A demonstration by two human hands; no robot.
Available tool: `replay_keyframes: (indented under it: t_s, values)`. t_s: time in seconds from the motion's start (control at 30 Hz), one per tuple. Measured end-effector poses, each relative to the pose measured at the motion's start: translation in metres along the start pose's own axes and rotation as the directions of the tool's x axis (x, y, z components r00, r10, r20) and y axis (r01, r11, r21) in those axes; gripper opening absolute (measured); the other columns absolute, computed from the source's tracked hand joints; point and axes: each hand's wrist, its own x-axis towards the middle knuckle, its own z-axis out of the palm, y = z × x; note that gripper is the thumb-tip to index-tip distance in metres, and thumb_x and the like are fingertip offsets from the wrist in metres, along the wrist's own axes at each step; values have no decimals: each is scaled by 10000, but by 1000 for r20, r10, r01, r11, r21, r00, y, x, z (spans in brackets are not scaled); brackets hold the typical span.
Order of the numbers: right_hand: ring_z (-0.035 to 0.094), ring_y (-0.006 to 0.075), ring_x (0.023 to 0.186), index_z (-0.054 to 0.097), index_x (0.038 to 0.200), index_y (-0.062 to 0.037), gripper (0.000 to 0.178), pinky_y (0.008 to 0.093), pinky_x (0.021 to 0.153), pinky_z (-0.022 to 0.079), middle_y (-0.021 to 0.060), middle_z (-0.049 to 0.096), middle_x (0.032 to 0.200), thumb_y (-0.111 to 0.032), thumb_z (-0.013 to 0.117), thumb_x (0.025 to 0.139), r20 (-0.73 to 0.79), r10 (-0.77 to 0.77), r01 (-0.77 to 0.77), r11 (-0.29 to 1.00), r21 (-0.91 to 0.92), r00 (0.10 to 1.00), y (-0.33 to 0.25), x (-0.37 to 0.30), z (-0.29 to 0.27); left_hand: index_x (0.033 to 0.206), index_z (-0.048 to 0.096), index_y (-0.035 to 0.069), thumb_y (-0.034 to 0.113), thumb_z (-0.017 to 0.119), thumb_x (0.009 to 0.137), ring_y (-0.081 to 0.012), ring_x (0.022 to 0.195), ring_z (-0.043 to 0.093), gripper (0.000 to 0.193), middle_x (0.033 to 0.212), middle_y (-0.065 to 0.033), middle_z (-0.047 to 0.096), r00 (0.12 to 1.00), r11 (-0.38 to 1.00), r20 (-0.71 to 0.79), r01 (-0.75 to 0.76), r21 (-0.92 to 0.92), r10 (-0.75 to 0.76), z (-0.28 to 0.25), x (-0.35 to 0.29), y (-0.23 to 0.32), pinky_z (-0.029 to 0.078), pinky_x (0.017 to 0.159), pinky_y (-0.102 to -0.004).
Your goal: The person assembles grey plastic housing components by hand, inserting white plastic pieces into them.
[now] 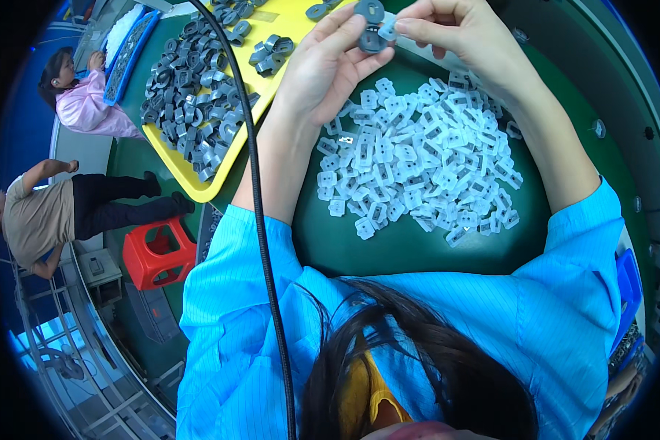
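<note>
Near the top edge, my left hand [325, 66] holds a dark grey plastic part [372, 41] with rounded ends between thumb and fingers. My right hand [447, 28] pinches a small translucent plastic piece [389, 26] against that part; whether the piece is seated in it I cannot tell. Below both hands, a wide pile of similar translucent pieces [411, 158] with dark slots lies on the green tabletop [330, 253]. Left of my left forearm stands a yellow tray [204, 192], heaped with dark grey plastic parts [198, 103].
A black cable [255, 176] runs down across the view, passing over the tray. To the left are a red stool [154, 257], a person in pink [92, 110] beside a blue tray [152, 28], and another person in a tan shirt [44, 216]. A blue bin [628, 290] sits at right.
</note>
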Motion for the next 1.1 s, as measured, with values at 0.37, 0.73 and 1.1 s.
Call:
replay_keyframes:
  t_s: [0.37, 0.73, 1.1]
  values:
    - [551, 48, 673, 657, 858, 7, 111, 200, 624, 444, -6, 637, 763, -100, 684, 853, -36, -165, 159, 978, -135, 986, -8, -8, 10, 1141, 635, -10, 81, 754, 759, -69, 767, 578, 410, 952, -42, 671, 833, 138, 230, -340, 930, 504, 6, 1, -13, 489, 729, -205]
    - [550, 61, 773, 676, 907, -27, 177, 221, 682, 441, -10, 636, 825, -195, 692, 854, -123, -358, 315, 909, -273, 926, 32, 3, 10, 1180, 569, -62, 66, 725, 808, -100, 859, 647, 424, 947, -113, 684, 903, 428, -16, -188, 884, 428, 20, -7, -19, 526, 755, -219]
    - [581, 72, 660, 684, 892, 26, 149, 215, 618, 482, 26, 658, 743, -113, 698, 837, 48, 15, -7, 988, -157, 999, 3, 3, -7, 1127, 563, -32, 43, 743, 778, -101, 804, 648, 400, 928, -118, 696, 864, 150, 211, -309, 939, 458, 27, -7, -22, 526, 734, -230]
